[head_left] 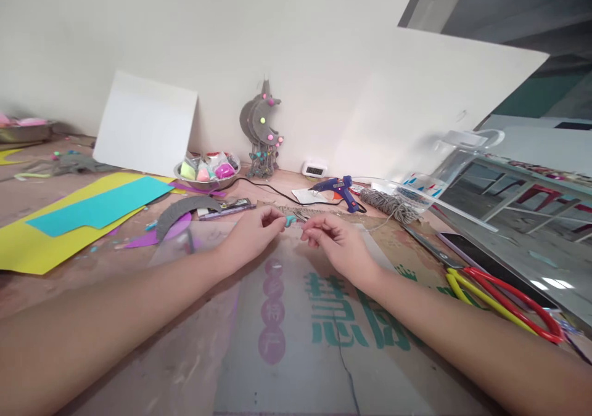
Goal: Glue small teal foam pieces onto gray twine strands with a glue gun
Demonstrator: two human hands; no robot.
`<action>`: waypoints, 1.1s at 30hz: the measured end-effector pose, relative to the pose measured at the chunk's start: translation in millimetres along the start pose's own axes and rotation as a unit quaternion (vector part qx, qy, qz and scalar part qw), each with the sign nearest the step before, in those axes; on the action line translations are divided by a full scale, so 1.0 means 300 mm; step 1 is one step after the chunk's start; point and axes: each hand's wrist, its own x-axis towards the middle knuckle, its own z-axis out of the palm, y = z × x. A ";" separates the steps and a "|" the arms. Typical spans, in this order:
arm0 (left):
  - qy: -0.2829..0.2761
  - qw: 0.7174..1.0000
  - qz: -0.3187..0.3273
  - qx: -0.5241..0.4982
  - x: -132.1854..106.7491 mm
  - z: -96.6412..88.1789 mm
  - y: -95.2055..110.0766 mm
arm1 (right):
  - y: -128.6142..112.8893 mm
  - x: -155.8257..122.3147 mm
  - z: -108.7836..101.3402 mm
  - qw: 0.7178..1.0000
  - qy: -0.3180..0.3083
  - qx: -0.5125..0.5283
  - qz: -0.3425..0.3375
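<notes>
In the head view, the small, curved teal piece (290,220) lies in the gap between the two hands, right at the left hand's (256,234) fingertips, so that hand is nearer; its longer axis seems to run crosswise, from hand to hand. The left thumb and forefinger come together beside it, though whether they grip it I cannot tell. The right hand (340,243) is apart from the left, fingers curled, any thread between them too fine to make out.
</notes>
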 end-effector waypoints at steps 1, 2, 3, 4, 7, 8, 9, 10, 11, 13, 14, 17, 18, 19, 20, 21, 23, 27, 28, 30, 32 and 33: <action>-0.001 1.000 0.001 -0.001 0.000 0.001 0.000 | -0.003 -0.002 -0.002 1.000 -0.008 -0.007 -0.005; -0.002 1.000 0.002 -0.002 0.001 0.002 0.000 | -0.006 -0.004 -0.004 1.000 -0.016 -0.018 -0.012; -0.001 1.000 0.003 -0.002 0.000 0.003 0.001 | -0.009 -0.005 -0.005 0.999 -0.023 -0.033 -0.019; -0.001 1.000 0.002 -0.002 0.000 0.004 0.003 | -0.012 -0.007 -0.007 0.998 -0.030 -0.048 -0.027; 0.005 1.000 -0.007 0.003 -0.002 0.005 0.009 | -0.019 -0.008 -0.010 0.995 -0.044 -0.077 -0.047; 0.006 1.000 -0.008 0.003 -0.003 0.005 0.011 | -0.020 -0.008 -0.011 0.994 -0.047 -0.080 -0.050; 0.007 1.000 -0.008 0.002 -0.004 0.005 0.014 | -0.021 -0.008 -0.011 0.994 -0.047 -0.082 -0.050; 0.006 1.000 -0.008 0.002 -0.005 0.005 0.016 | -0.021 -0.007 -0.010 0.994 -0.044 -0.084 -0.048; 0.005 1.000 -0.009 0.002 -0.006 0.004 0.018 | -0.021 -0.008 -0.010 0.995 -0.037 -0.084 -0.044; 0.003 1.000 -0.014 0.004 -0.007 0.002 0.020 | -0.021 -0.009 -0.009 0.996 -0.017 -0.078 -0.041; 0.001 1.000 -0.016 0.004 -0.007 0.001 0.020 | -0.022 -0.011 -0.009 0.996 -0.007 -0.074 -0.044; -0.008 1.000 -0.014 0.001 -0.004 0.000 0.014 | -0.033 -0.019 -0.014 0.995 -0.004 -0.081 -0.061; -0.011 1.000 -0.012 0.000 -0.002 0.001 0.010 | -0.040 -0.021 -0.017 0.993 -0.009 -0.091 -0.068; -0.012 1.000 -0.010 -0.001 -0.001 0.002 0.006 | -0.047 -0.022 -0.022 0.992 -0.014 -0.103 -0.074; -0.012 1.000 -0.009 -0.003 -0.001 0.002 0.003 | -0.054 -0.022 -0.027 0.990 -0.015 -0.113 -0.079; -0.012 1.000 -0.008 -0.007 0.000 0.003 0.000 | -0.060 -0.022 -0.033 0.989 -0.009 -0.120 -0.084; -0.013 1.000 -0.004 -0.014 0.000 0.005 -0.003 | -0.067 -0.018 -0.046 0.988 0.024 -0.123 -0.091; -0.014 1.000 -0.008 -0.004 -0.002 0.005 0.000 | -0.050 -0.005 -0.054 0.988 0.110 -0.089 -0.067; -0.013 1.000 -0.009 0.000 -0.003 0.004 0.001 | -0.044 -0.001 -0.051 0.988 0.118 -0.085 -0.051; -0.011 1.000 -0.007 0.009 -0.004 0.003 0.002 | -0.035 0.005 -0.039 0.990 0.118 -0.079 -0.023; -0.012 1.000 0.000 0.017 -0.004 0.002 0.003 | -0.032 0.010 -0.027 0.993 0.098 -0.066 -0.013; -0.013 1.000 0.003 0.021 -0.005 0.001 0.004 | -0.031 0.011 -0.023 0.994 0.087 -0.060 -0.014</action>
